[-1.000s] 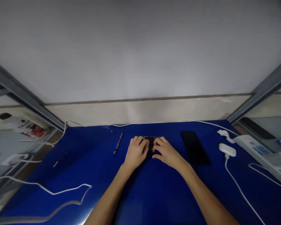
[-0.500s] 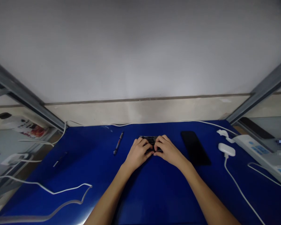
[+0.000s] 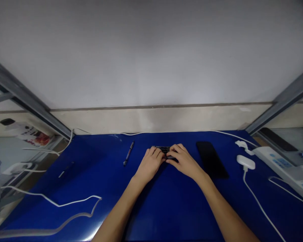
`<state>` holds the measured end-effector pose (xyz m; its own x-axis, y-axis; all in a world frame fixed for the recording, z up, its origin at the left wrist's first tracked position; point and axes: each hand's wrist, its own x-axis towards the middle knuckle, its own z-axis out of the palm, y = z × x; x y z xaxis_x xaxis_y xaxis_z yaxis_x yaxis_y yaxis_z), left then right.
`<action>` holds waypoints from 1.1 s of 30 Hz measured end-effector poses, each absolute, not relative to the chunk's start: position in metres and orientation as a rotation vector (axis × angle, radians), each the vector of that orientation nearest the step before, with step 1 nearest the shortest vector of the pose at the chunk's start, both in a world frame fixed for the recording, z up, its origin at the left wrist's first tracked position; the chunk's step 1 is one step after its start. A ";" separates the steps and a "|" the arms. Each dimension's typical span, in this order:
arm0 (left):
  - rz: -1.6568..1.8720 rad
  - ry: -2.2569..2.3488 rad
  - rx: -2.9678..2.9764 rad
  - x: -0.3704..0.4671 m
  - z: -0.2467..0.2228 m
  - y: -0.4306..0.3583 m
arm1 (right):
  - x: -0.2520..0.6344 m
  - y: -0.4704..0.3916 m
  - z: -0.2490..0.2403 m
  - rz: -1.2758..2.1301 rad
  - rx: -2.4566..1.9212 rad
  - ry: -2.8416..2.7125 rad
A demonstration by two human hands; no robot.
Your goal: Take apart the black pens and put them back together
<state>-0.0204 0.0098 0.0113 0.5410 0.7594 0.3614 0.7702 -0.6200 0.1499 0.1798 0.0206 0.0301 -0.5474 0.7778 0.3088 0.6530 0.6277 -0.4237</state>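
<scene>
Several dark pens (image 3: 166, 149) lie side by side across the blue tabletop, partly covered by both hands. My left hand (image 3: 150, 163) is closed over their left ends, its fingertips pressed against them. At the right ends my right hand (image 3: 183, 162) grips with curled fingers, its thumb along the near side. The thumbs nearly meet in front of the row, and the fingers hide how many pens there are. One separate pen (image 3: 128, 153) rests apart, left of my left hand.
A black phone (image 3: 210, 159) lies right of my right hand. Beyond it are a white earbud case (image 3: 245, 162) on a cable and a white power strip (image 3: 280, 164). Another pen (image 3: 66, 169) and a white cable (image 3: 75, 203) are at left. A wall (image 3: 151, 119) bounds the back.
My right thumb and fingers have shifted slightly on the row, and my left fingers lie a little flatter. The whole view has moved slightly; the pens stay between both hands.
</scene>
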 end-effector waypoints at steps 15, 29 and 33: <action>-0.626 -1.416 -2.639 -0.021 0.011 0.009 | 0.173 0.021 0.018 0.388 -0.998 -2.338; -0.665 -1.526 -2.670 -0.022 0.016 0.009 | 0.169 0.020 0.014 0.161 -0.968 -2.367; -0.708 -1.567 -2.704 -0.021 0.021 0.007 | 0.171 0.019 0.015 0.111 -0.958 -2.375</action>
